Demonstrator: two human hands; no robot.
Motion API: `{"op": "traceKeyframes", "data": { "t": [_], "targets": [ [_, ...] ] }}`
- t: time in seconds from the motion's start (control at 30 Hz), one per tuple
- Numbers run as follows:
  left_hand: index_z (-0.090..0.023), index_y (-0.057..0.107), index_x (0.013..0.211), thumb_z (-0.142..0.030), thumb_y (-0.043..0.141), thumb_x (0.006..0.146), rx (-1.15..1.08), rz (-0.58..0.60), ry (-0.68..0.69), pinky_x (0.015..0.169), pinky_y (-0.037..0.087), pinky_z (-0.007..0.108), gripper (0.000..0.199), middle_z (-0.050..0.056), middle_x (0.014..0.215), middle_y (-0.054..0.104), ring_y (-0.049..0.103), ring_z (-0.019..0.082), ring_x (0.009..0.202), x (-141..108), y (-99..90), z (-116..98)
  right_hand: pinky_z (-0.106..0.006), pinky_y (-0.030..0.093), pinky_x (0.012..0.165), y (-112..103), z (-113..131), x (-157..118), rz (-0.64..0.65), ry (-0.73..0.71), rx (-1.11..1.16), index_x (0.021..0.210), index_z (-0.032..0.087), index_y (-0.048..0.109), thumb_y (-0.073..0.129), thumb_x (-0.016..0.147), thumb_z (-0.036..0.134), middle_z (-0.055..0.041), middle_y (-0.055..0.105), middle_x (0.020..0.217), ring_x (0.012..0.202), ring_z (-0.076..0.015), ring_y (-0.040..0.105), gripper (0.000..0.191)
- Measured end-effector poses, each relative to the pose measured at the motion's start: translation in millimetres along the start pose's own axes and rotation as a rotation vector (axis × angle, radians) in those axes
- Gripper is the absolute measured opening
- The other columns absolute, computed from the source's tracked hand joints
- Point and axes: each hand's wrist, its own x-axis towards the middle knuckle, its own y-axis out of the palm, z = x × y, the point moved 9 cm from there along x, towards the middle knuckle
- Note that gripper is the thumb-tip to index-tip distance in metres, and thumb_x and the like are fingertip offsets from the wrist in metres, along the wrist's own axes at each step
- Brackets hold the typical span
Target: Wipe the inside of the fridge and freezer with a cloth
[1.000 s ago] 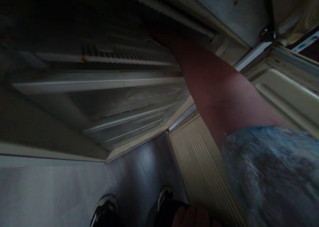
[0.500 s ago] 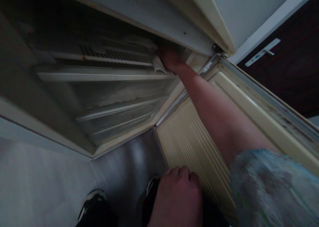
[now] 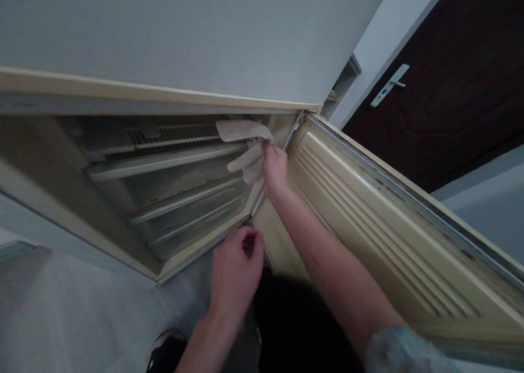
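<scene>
The right hand reaches up from the lower right, wrist bent, fingers pinching a cloth at the mouth of the fridge compartment. The cloth is pale, soft and crumpled. 1 flap lies along its long axis, pointing to the left, and 1 strip droops toward the lower left, against the ribbed shelving. The left hand sits lower, at the center of the frame, fingers curled just beside the compartment's cream rim (whether it holds anything, I cannot tell). The 2 hands are apart. To the right, the cream door stands open, its plastic lining ribbed. A blue-gray sleeve shows at the bottom edge.
</scene>
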Motion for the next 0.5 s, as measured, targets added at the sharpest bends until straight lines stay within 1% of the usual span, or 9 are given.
{"op": "traceKeyframes", "data": {
  "t": [0.03,0.1,0.13,0.17,0.2,0.27,0.37,0.43,0.5],
  "targets": [
    [-0.019,0.076,0.092,-0.034,0.071,0.091,-0.153,-0.105,-0.051,0.077,0.05,0.036,0.016,0.004,0.084,0.074,0.068,0.022,0.077,6.3,-14.1,5.8,-0.026,0.056,0.081,-15.9,-8.2,-19.1,-0.063,0.121,0.199,0.075,0.019,0.063,0.057,0.099,0.035,-0.0014,0.068,0.071,0.085,-0.0177,0.071,0.03],
    [-0.02,0.077,0.105,-0.037,0.085,0.078,-0.499,-0.28,-0.114,0.079,0.051,0.034,0.033,0.005,0.101,0.077,0.069,0.021,0.083,16.1,-38.4,14.7,-0.023,0.058,0.082,-50.7,-26.5,-57.7,-0.229,0.328,0.565,0.085,0.019,0.067,0.054,0.098,0.026,-0.0017,0.074,0.081,0.085,-0.0147,0.072,0.019],
    [-0.021,0.077,0.109,-0.034,0.089,0.072,-0.672,-0.331,-0.124,0.079,0.052,0.032,0.041,0.005,0.112,0.077,0.069,0.021,0.087,20.7,-47.3,16.6,-0.023,0.059,0.083,-67.8,-36.4,-75.6,-0.3,0.417,0.694,0.088,0.019,0.068,0.054,0.097,0.023,-0.0019,0.076,0.085,0.085,-0.0136,0.073,0.018],
    [-0.021,0.076,0.11,-0.031,0.09,0.068,-0.827,-0.36,-0.126,0.08,0.052,0.031,0.045,0.005,0.121,0.076,0.07,0.021,0.092,25.4,-54.5,16.8,-0.024,0.061,0.085,-84.1,-45.6,-91.2,-0.35,0.49,0.783,0.09,0.02,0.07,0.053,0.098,0.023,-0.0022,0.078,0.088,0.085,-0.0136,0.074,0.019],
    [-0.02,0.076,0.109,-0.028,0.089,0.067,-0.954,-0.369,-0.119,0.083,0.052,0.031,0.045,0.005,0.129,0.073,0.071,0.023,0.099,30.1,-60.5,15.2,-0.026,0.062,0.085,-99.2,-54.9,-104.5,-0.378,0.556,0.83,0.09,0.021,0.072,0.054,0.098,0.026,-0.0026,0.078,0.089,0.084,-0.015,0.075,0.02],
    [-0.017,0.075,0.107,-0.026,0.085,0.073,-1.109,-0.364,-0.09,0.088,0.053,0.031,0.037,0.007,0.136,0.07,0.069,0.028,0.115,38.7,-70.9,9.0,-0.031,0.065,0.086,-123.3,-70.4,-121.7,-0.371,0.639,0.856,0.092,0.021,0.076,0.057,0.098,0.033,-0.0045,0.08,0.093,0.087,-0.0185,0.078,0.023],
    [-0.014,0.072,0.107,-0.03,0.074,0.082,-1.153,-0.411,-0.018,0.1,0.053,0.031,0.029,0.008,0.142,0.067,0.06,0.031,0.135,47.4,-86.4,1.4,-0.033,0.066,0.089,-143.2,-88.8,-134.0,-0.4,0.738,0.852,0.096,0.018,0.079,0.061,0.098,0.035,-0.0077,0.08,0.095,0.089,-0.0213,0.079,0.025],
    [-0.012,0.069,0.11,-0.029,0.068,0.082,-1.163,-0.443,0.007,0.109,0.051,0.033,0.033,0.01,0.142,0.066,0.055,0.03,0.142,52.3,-91.2,-0.1,-0.032,0.066,0.088,-150.4,-92.5,-133.9,-0.471,0.735,0.842,0.094,0.016,0.079,0.061,0.099,0.032,-0.0072,0.08,0.092,0.085,-0.0195,0.078,0.024],
    [-0.007,0.065,0.117,-0.027,0.061,0.081,-1.189,-0.444,0.004,0.114,0.049,0.032,0.041,0.013,0.142,0.066,0.052,0.027,0.146,57.9,-91.1,-0.6,-0.025,0.066,0.083,-156.2,-88.9,-128.0,-0.534,0.652,0.84,0.089,0.017,0.076,0.06,0.1,0.026,-0.0044,0.078,0.088,0.081,-0.0151,0.077,0.022]
  ]
}}
